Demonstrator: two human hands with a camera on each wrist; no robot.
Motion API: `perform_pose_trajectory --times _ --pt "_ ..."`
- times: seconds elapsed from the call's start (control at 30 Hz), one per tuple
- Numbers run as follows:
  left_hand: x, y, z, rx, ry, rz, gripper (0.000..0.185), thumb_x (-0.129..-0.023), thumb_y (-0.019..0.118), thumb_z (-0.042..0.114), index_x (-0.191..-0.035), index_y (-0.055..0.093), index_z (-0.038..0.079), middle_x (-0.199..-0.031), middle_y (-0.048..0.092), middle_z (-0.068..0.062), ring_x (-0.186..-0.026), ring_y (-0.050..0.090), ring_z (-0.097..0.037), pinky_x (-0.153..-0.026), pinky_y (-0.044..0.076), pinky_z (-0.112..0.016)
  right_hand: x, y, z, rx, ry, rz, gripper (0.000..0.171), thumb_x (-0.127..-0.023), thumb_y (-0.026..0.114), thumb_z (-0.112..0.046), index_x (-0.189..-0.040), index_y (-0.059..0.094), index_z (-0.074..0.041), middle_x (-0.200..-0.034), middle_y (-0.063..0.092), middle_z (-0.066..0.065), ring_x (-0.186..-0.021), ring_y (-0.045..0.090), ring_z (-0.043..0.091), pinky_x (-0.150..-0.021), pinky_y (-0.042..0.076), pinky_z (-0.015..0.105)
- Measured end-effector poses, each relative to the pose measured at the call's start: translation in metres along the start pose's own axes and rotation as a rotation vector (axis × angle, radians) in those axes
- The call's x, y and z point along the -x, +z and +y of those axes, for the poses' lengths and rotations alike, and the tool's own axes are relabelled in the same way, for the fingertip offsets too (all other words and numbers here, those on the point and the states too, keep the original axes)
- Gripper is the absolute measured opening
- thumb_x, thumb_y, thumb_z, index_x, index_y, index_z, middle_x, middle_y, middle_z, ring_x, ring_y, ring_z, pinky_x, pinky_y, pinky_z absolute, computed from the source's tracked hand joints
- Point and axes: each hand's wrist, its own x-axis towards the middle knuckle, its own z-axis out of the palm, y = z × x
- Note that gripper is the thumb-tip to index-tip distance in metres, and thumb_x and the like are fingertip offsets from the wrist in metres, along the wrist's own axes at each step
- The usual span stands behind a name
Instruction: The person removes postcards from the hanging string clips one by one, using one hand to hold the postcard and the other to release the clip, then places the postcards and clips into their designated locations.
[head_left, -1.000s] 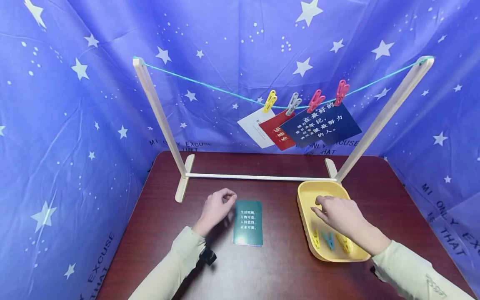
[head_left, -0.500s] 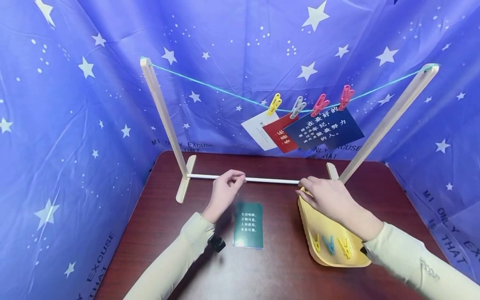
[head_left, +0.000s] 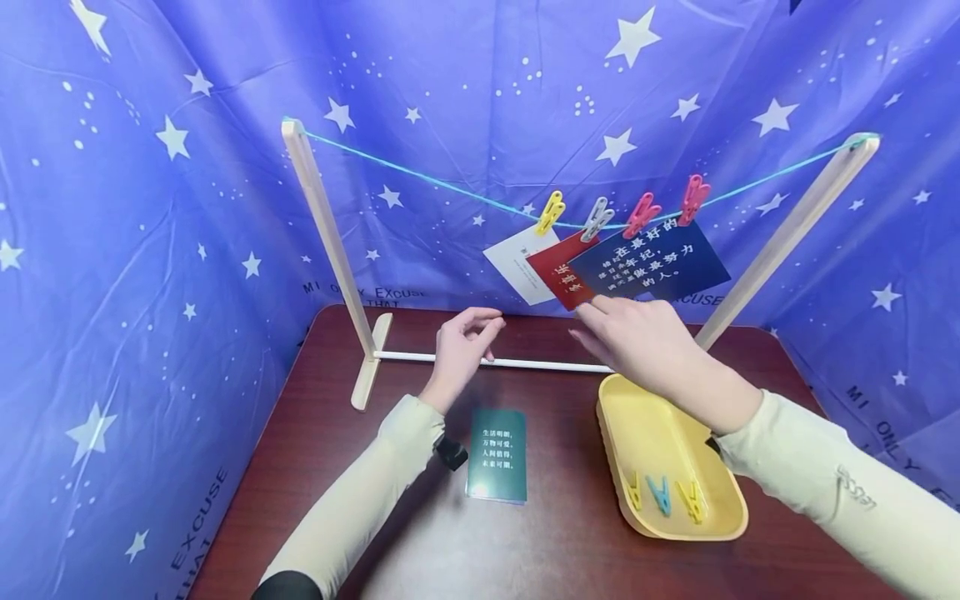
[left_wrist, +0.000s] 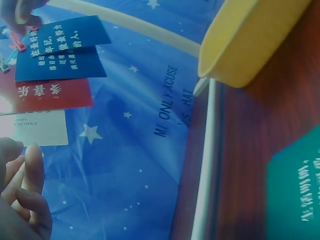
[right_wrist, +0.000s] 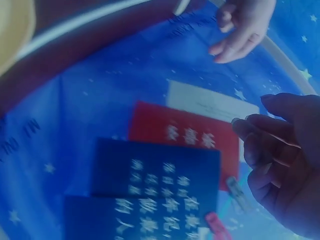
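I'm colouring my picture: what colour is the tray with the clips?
Yellow. The tray shows best in the head view.

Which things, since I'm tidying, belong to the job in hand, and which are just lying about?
Likely job things:
white, red and navy rectangular cards, hanging
teal string with pink, grey and yellow plastic pegs
pale wooden frame
green rectangular card
yellow plastic tray with yellow and blue pegs

Just background, nothing clearly stray:
blue starry fabric curtain
dark reddish table
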Motion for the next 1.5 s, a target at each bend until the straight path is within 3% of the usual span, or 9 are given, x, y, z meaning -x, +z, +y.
perform_pose_trajectory --times 0.33,0.6,0.77,0.83,0.97,1.2,1.5 --pt "-0.027 0.004 0.004 0.080 0.019 0.033 0.022 -0.098 0.074 0.010 -0.117 0.074 0.000 -0.108 0.077 -0.018 -0.046 0.060 -0.007 -0.044 0.035 -0.018 -0.054 -0.028 0.016 0.043 -0.003 0.027 0.018 -0.088 0.082 -0.014 -0.094 0.067 -0.005 -0.076 0.067 0.009 -0.057 0.064 0.027 -0.039 0.043 0.039" --pt "-0.036 0.009 0.004 0.132 0.029 0.040 0.026 -0.097 0.073 0.006 -0.121 0.072 -0.004 -0.115 0.074 -0.024 -0.048 0.060 -0.008 -0.047 0.043 -0.019 -0.092 -0.042 0.043 0.007 0.007 0.075 0.014 -0.092 0.079 -0.015 -0.096 0.070 -0.006 -0.080 0.070 0.011 -0.063 0.066 0.031 -0.045 0.047 0.046" --pt "-0.040 0.012 0.007 0.149 0.028 0.039 0.027 -0.097 0.074 0.007 -0.121 0.071 -0.004 -0.114 0.074 -0.023 -0.049 0.060 -0.008 -0.050 0.047 -0.020 -0.110 -0.045 0.059 -0.101 0.006 -0.031 0.020 -0.092 0.080 -0.016 -0.106 0.073 -0.003 -0.101 0.074 0.016 -0.091 0.062 0.037 -0.075 0.052 0.052" --pt "-0.041 0.014 0.009 0.155 0.020 0.032 0.028 -0.096 0.075 0.008 -0.121 0.070 -0.004 -0.114 0.074 -0.022 -0.050 0.061 -0.008 -0.050 0.048 -0.020 -0.115 -0.045 0.065 -0.140 0.014 -0.094 0.026 -0.092 0.081 -0.016 -0.112 0.074 -0.001 -0.111 0.073 0.019 -0.103 0.058 0.041 -0.089 0.048 0.056" --pt "-0.044 0.016 0.011 0.169 0.008 0.019 0.028 -0.096 0.074 0.006 -0.122 0.069 -0.005 -0.114 0.074 -0.023 -0.049 0.060 -0.009 -0.051 0.049 -0.021 -0.120 -0.044 0.074 -0.209 0.091 -0.235 0.038 -0.095 0.078 -0.021 -0.125 0.071 -0.001 -0.124 0.070 0.022 -0.122 0.051 0.044 -0.104 0.038 0.064" --pt "-0.049 0.017 0.011 0.163 0.014 0.022 0.024 -0.096 0.074 0.006 -0.117 0.069 -0.005 -0.110 0.073 -0.024 -0.049 0.059 -0.009 -0.053 0.051 -0.022 -0.125 -0.043 0.082 -0.347 0.188 -0.379 0.044 -0.100 0.072 -0.024 -0.136 0.065 0.000 -0.133 0.065 0.025 -0.133 0.045 0.042 -0.113 0.028 0.068" --pt "-0.050 0.018 0.012 0.110 0.041 0.002 0.018 -0.096 0.075 0.007 -0.110 0.071 -0.004 -0.103 0.075 -0.020 -0.050 0.058 -0.008 -0.053 0.050 -0.021 -0.130 -0.040 0.090 -0.429 0.244 -0.399 0.039 -0.102 0.069 -0.029 -0.132 0.069 -0.004 -0.131 0.067 0.021 -0.132 0.046 0.036 -0.111 0.035 0.064"
